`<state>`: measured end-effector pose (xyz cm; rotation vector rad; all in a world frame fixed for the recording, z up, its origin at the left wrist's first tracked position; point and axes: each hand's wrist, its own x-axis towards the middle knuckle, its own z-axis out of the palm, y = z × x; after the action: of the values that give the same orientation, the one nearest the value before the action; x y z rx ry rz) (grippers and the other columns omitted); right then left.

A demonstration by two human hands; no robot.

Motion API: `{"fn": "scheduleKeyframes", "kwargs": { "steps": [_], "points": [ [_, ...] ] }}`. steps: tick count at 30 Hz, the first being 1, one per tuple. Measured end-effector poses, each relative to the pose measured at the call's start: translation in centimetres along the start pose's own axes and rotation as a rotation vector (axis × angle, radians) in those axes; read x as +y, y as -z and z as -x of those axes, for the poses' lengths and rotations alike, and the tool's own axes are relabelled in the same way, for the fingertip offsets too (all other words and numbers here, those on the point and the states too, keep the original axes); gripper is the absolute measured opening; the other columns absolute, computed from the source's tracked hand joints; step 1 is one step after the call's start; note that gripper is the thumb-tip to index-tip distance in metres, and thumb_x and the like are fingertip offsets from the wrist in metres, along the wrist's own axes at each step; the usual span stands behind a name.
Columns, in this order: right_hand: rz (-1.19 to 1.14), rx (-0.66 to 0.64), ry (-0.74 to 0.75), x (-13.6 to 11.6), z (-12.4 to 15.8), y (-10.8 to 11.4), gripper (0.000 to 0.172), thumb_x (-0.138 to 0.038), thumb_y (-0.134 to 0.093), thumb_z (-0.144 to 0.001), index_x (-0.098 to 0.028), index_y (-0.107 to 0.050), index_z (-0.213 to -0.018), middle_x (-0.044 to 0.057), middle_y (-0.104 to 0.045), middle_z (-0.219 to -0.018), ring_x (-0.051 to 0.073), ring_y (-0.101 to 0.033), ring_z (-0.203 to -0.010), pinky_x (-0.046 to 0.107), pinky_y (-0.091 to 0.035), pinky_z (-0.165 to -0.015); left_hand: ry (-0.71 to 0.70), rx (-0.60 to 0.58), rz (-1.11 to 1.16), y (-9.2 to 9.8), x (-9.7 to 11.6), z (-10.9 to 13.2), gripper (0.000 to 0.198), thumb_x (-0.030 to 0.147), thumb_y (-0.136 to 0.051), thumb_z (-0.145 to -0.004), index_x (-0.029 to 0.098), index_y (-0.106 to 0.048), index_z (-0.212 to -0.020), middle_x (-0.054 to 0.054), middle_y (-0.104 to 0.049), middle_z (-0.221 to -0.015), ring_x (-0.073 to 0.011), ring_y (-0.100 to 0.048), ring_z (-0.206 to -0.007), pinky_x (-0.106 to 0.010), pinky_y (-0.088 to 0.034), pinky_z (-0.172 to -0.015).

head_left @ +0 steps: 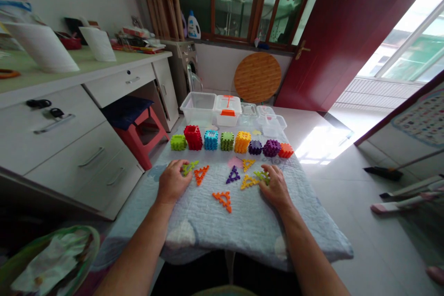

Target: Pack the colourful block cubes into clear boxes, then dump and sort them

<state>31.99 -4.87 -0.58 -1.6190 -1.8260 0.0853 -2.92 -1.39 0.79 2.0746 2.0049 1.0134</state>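
My left hand (173, 181) grips the left end of a light green toothed triangle (190, 166) at the cloth. On the right, my right hand (276, 188) has its fingers closed around another light green piece (262, 175), partly hidden by them. Beside my left hand lies an orange triangle (200, 175); a second orange triangle (223, 200) rests nearer to me. A purple triangle (232, 175) sits mid-table. Two yellow triangles, one farther off (248, 164) and one close to my right fingers (249, 182), lie right of it.
Behind the triangles stands a row of toothed block stacks, among them red (193, 138), blue (211, 140) and yellow (242, 142). Farther back are an uncovered plastic bin (199, 107), a lidded box with an orange latch (227, 111) and smaller clear containers (272, 125). A patterned cloth (197, 236) covers the table.
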Motion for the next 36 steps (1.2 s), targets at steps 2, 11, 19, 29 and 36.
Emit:
{"fn": "scheduleKeyframes", "kwargs": {
  "steps": [2, 11, 19, 29, 36],
  "points": [
    [-0.036, 0.025, -0.001, 0.1, -0.1, 0.0, 0.041, -0.013, -0.051, -0.07, -0.015, -0.061, -0.11, 0.01, -0.059, -0.101, 0.025, -0.055, -0.096, 0.041, -0.048, -0.089, -0.027, 0.102, 0.044, 0.7, 0.7, -0.1, 0.022, 0.023, -0.059, -0.074, 0.018, -0.063, -0.096, -0.008, -0.067, -0.097, -0.0223, -0.065, -0.082, -0.034, -0.053, -0.079],
    [0.115, 0.027, -0.044, 0.5, 0.0, -0.5, 0.042, -0.012, -0.052, -0.07, -0.014, -0.063, -0.111, 0.013, -0.061, -0.102, 0.028, -0.054, -0.097, 0.045, -0.045, -0.092, -0.489, -0.204, 0.334, -0.1, 10.6, 4.3, 0.03, 0.009, -0.06, -0.076, 0.022, -0.061, -0.103, -0.006, -0.068, -0.11, -0.0219, -0.063, -0.105, -0.037, -0.051, -0.094],
    [-0.153, 0.032, -0.066, -0.1, -0.2, 0.4, 0.036, -0.02, -0.058, -0.072, -0.018, -0.061, -0.107, 0.008, -0.059, -0.098, 0.022, -0.056, -0.083, 0.038, -0.049, -0.079, -0.604, -0.448, 0.237, -2.8, 13.3, 6.1, 0.047, 0.029, -0.073, -0.076, 0.02, -0.059, -0.12, -0.011, -0.062, -0.129, -0.0297, -0.057, -0.116, -0.048, -0.045, -0.099],
    [-0.322, -0.358, 0.28, -4.2, 0.5, 2.9, 0.046, -0.008, -0.053, -0.066, -0.021, -0.056, -0.11, 0.005, -0.06, -0.101, 0.022, -0.053, -0.099, 0.039, -0.044, -0.092, -0.569, -0.36, 0.209, -1.4, 10.7, 5.9, 0.07, 0.058, -0.074, -0.071, 0.019, -0.055, -0.126, -0.014, -0.061, -0.128, -0.0328, -0.052, -0.118, -0.051, -0.037, -0.102],
    [-0.241, -0.483, 0.351, -6.1, 1.9, 4.2, 0.059, -0.007, -0.052, -0.065, -0.022, -0.051, -0.123, 0.007, -0.06, -0.114, 0.025, -0.051, -0.105, 0.043, -0.042, -0.095, -0.596, -0.308, 0.184, -1.4, 11.4, 6.9, 0.046, 0.054, -0.072, -0.074, 0.02, -0.066, -0.105, -0.012, -0.062, -0.12, -0.0329, -0.051, -0.115, -0.053, -0.035, -0.101]
  ]
}}
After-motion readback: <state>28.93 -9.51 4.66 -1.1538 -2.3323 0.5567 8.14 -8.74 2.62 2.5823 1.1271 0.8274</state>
